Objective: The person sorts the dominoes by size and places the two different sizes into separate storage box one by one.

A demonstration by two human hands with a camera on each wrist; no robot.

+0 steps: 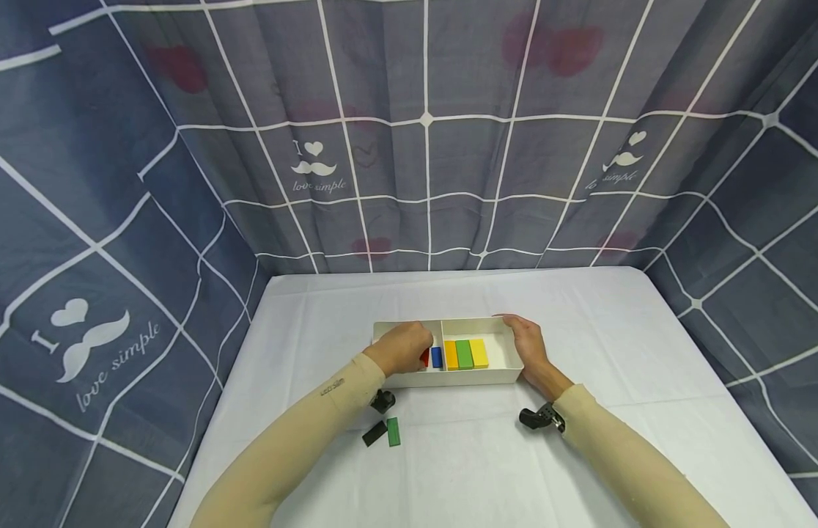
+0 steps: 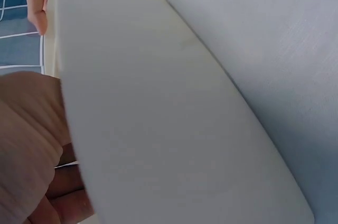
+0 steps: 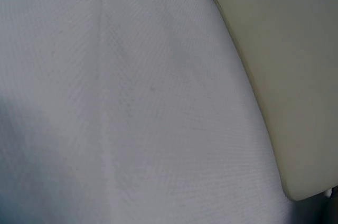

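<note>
A white two-compartment box [image 1: 481, 377] lies on the table. My left hand [image 1: 402, 347] reaches down into its left compartment, fingers curled at a red block [image 1: 425, 357] that the hand partly covers. Right beside that stands a blue block [image 1: 437, 357]. Across the divider, an orange block [image 1: 451, 355], a green block [image 1: 464, 355] and a yellow block [image 1: 478, 353] stand in a row. My right hand [image 1: 531, 350] grips the box's right end. In the left wrist view, the box wall [image 2: 153, 102] hides the left fingertips [image 2: 71, 197] in part.
On the white-covered table [image 1: 462, 462], in front of the box, lie a black block [image 1: 374, 433] and a dark green block [image 1: 393, 431]. Each wrist carries a black camera [image 1: 383, 400]. Dark blue gridded curtains [image 1: 382, 169] surround the table at the back and sides.
</note>
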